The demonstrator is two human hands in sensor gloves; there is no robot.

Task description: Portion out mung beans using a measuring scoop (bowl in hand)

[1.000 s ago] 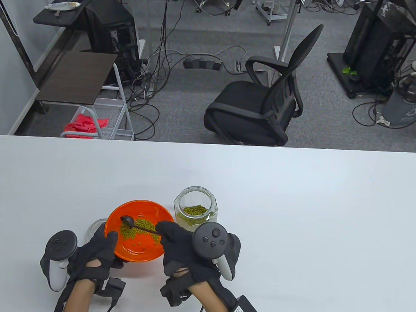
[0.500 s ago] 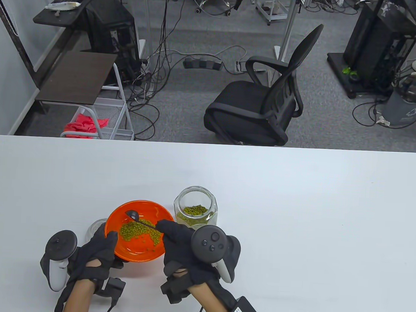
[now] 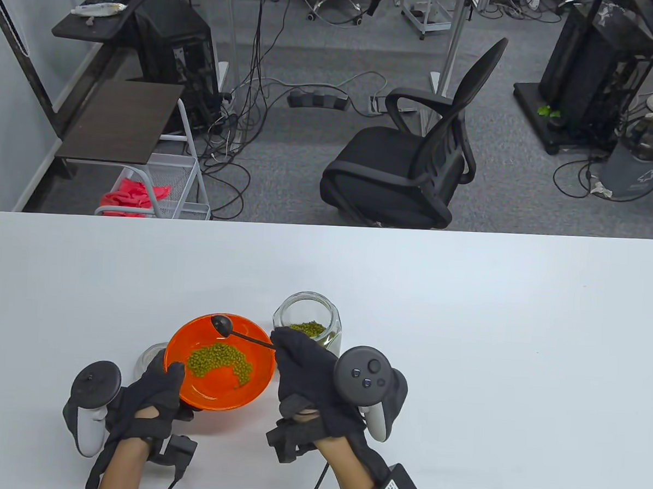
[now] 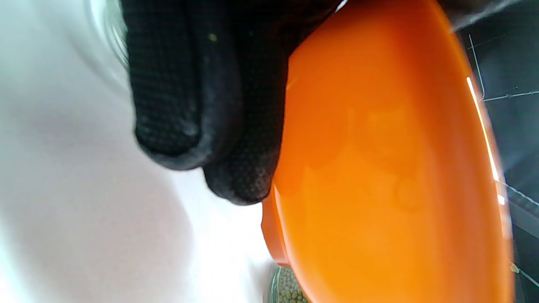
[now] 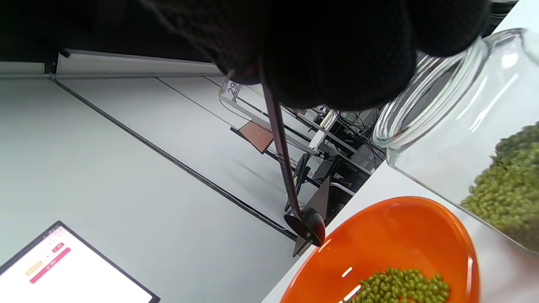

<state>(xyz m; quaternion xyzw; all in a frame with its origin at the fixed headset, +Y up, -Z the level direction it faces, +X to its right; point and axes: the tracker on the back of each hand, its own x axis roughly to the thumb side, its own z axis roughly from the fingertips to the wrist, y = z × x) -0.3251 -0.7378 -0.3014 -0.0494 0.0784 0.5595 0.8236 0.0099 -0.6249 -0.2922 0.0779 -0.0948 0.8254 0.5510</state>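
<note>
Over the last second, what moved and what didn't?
The right hand, pinching the scoop, drew back toward the jar, lifting the scoop's head out of the beans to the bowl's far rim. The left hand still holds the bowl; the jar is unmoved.

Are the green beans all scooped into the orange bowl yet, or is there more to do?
Some are done: a pile of mung beans lies in the orange bowl, which the left hand holds. The right hand pinches the black scoop, which hangs over the bowl's far rim and looks empty. The glass jar has beans left, so more scoops may follow.
</note>
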